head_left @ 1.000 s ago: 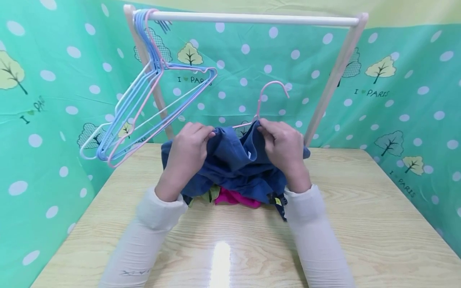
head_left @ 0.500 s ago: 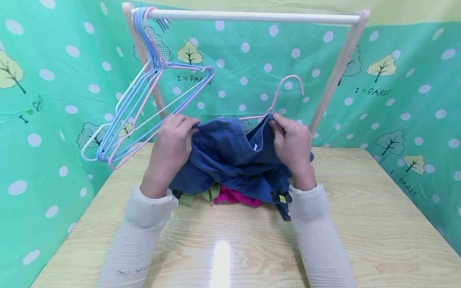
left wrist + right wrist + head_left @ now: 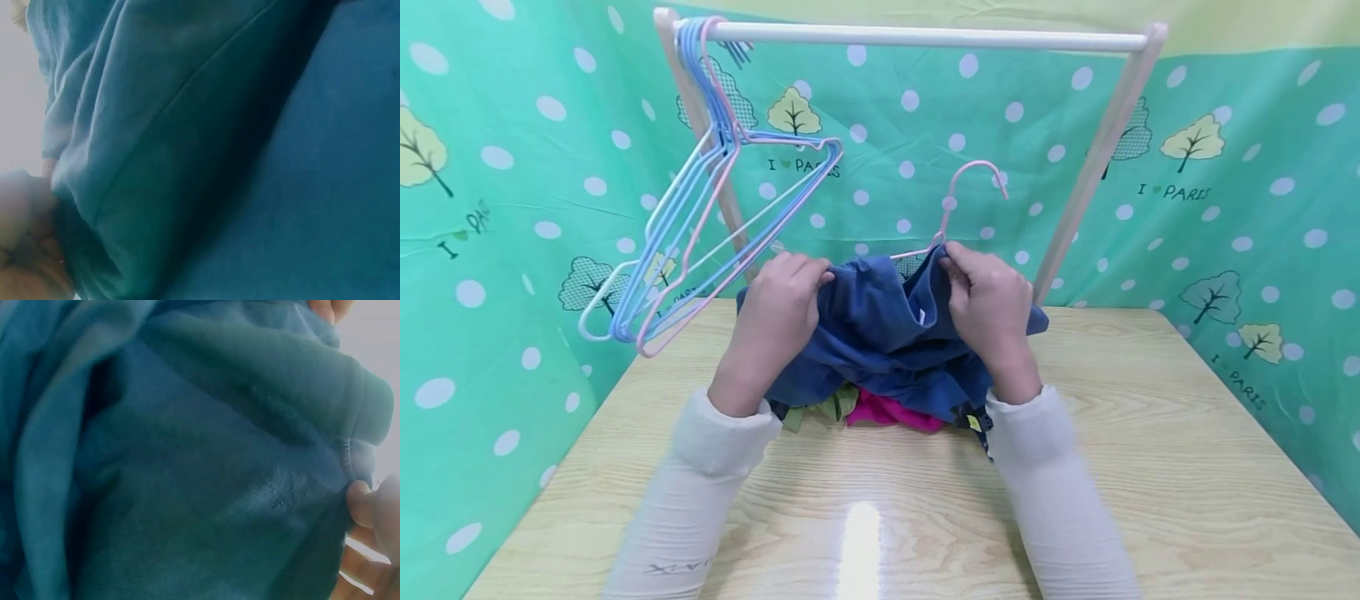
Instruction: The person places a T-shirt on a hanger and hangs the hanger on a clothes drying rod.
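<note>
A dark blue garment (image 3: pixel 880 321) hangs bunched between both hands in the head view, its collar-like opening facing up. My left hand (image 3: pixel 778 321) pinches its edge on the left. At the right side of the opening my right hand (image 3: pixel 992 304) pinches the cloth between thumb and fingers. A pink hanger (image 3: pixel 947 212) rises out behind the garment, its hook up; most of its frame is hidden by cloth. Blue fabric (image 3: pixel 187 125) fills most of the left wrist view. In the right wrist view, the right thumb (image 3: pixel 362 503) presses on the fabric's edge.
A rack with a white bar (image 3: pixel 925 36) stands behind the hands. Several blue, white and pink hangers (image 3: pixel 715 167) hang at its left end. Beneath the garment lie pink cloth (image 3: pixel 891 411) and green cloth (image 3: pixel 831 407) on the wooden table (image 3: pixel 1187 433).
The hands spread apart and rose a little, then came closer together and lower again. The pink hanger swung right and then back left. Both hands keep hold of the garment throughout.
</note>
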The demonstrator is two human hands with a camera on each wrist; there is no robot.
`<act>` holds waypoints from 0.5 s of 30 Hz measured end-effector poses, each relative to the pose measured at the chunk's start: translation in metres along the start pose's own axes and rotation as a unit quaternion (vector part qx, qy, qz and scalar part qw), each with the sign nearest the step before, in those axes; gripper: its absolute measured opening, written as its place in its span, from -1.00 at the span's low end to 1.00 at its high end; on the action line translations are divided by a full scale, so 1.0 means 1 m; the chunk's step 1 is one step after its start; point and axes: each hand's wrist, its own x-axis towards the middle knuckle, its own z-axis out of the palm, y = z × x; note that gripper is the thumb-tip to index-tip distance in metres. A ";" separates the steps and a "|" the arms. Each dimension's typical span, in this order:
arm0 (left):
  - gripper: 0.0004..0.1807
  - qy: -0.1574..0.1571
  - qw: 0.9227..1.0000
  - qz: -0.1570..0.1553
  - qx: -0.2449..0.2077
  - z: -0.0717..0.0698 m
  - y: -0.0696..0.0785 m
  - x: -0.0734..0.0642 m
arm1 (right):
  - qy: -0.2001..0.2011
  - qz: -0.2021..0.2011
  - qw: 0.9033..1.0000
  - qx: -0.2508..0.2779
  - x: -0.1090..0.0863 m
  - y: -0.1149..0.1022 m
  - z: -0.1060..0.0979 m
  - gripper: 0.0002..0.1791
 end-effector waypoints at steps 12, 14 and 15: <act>-0.83 0.017 0.999 -0.027 -0.025 0.008 0.006 0.002 | -0.034 -0.023 0.997 0.073 0.000 0.004 0.001 -0.75; -0.83 0.022 0.999 -0.035 -0.032 0.006 0.006 0.002 | -0.047 -0.032 0.994 0.088 0.000 0.009 0.001 -0.74; -0.82 0.024 0.998 -0.041 -0.035 0.006 0.006 0.002 | -0.052 -0.038 0.994 0.092 0.000 0.012 0.001 -0.74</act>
